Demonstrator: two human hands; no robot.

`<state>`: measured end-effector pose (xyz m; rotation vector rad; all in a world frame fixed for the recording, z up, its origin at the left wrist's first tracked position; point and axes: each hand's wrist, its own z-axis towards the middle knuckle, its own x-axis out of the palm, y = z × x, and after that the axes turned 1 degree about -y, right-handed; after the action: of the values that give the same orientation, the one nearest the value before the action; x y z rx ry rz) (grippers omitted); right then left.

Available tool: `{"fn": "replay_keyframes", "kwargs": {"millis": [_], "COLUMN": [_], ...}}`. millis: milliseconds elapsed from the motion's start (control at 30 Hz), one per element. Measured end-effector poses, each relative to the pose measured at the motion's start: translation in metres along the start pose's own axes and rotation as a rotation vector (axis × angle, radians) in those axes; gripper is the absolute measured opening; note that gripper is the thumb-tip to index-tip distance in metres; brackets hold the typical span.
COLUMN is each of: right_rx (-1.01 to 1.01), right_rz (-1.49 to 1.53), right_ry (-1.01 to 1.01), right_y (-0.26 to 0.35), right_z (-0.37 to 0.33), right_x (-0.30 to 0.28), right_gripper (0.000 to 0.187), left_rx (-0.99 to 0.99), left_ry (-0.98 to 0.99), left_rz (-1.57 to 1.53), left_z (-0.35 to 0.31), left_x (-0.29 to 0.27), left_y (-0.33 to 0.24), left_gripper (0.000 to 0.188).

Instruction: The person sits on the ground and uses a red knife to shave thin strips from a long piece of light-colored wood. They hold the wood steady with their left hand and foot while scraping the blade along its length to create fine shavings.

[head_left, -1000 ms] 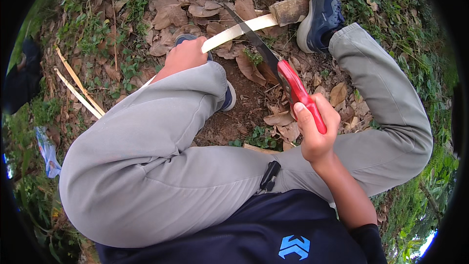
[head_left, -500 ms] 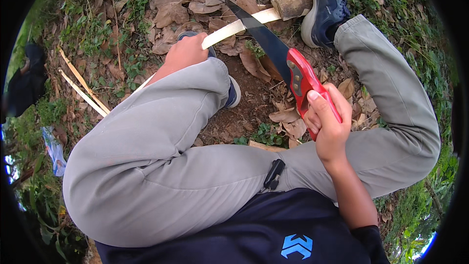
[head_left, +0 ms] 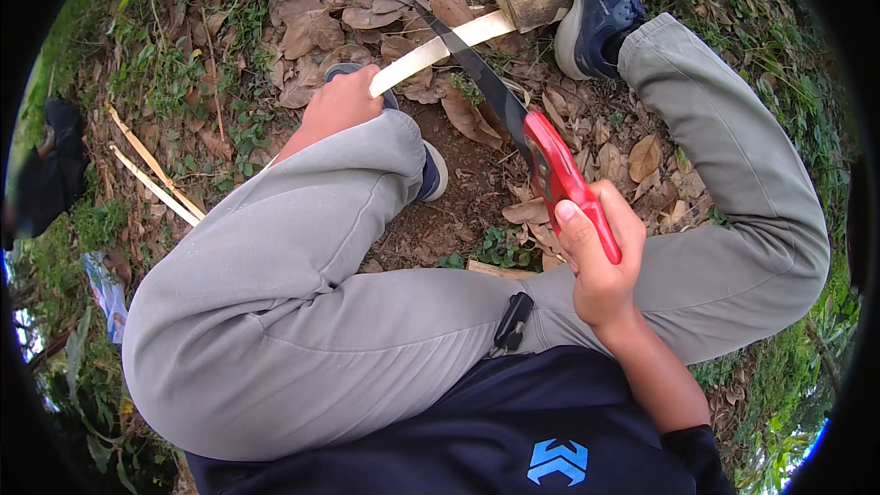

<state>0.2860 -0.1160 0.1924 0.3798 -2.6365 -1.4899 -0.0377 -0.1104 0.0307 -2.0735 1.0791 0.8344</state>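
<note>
My right hand (head_left: pixel 605 266) is closed around the red handle of a pruning saw (head_left: pixel 561 165). Its dark curved blade slants up to the left and crosses a pale wooden strip (head_left: pixel 435 50); I cannot tell whether they touch. At my left foot, my left hand (head_left: pixel 341 103) is closed on the near end of that strip, its fingers partly hidden. The strip's far end meets a short round log (head_left: pixel 536 2), which lies against my right shoe (head_left: pixel 598 14).
More pale strips (head_left: pixel 156 183) lie on the ground to the left, near a plastic bag (head_left: pixel 105 295). A dark shape (head_left: pixel 50 165) stands at the left rim. Dry leaves (head_left: pixel 307 23) and low plants cover the soil. A piece of wood (head_left: pixel 500 269) lies between my legs.
My right hand has shifted a little up and left with the saw, and the handle has rolled so its rivets show less. My left hand keeps its hold on the strip.
</note>
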Motion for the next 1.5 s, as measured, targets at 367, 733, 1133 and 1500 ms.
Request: {"fn": "replay_keyframes", "kwargs": {"millis": [367,733,1133,1500], "right_rx": [-0.049,-0.081,-0.127,-0.028], "right_rz": [-0.019,-0.115,-0.219,-0.047], "right_ry": [0.028,0.034,0.026,-0.018], "right_y": [-0.002,0.019,0.017,0.046], "right_z": [0.03,-0.01,0.008,-0.005], "right_x": [0.0,-0.001,-0.011,-0.023], "right_gripper": [0.021,0.019,0.022,0.022], "left_rx": [-0.014,-0.037,-0.009,-0.034], "left_ry": [0.031,-0.006,0.007,0.034], "left_rz": [-0.004,-0.023,-0.055,-0.105], "left_z": [-0.001,0.004,-0.002,-0.008], "left_x": [-0.004,-0.003,-0.006,-0.003], "left_y": [-0.003,0.002,-0.003,0.0], "left_gripper": [0.027,0.027,0.027,0.027]}}
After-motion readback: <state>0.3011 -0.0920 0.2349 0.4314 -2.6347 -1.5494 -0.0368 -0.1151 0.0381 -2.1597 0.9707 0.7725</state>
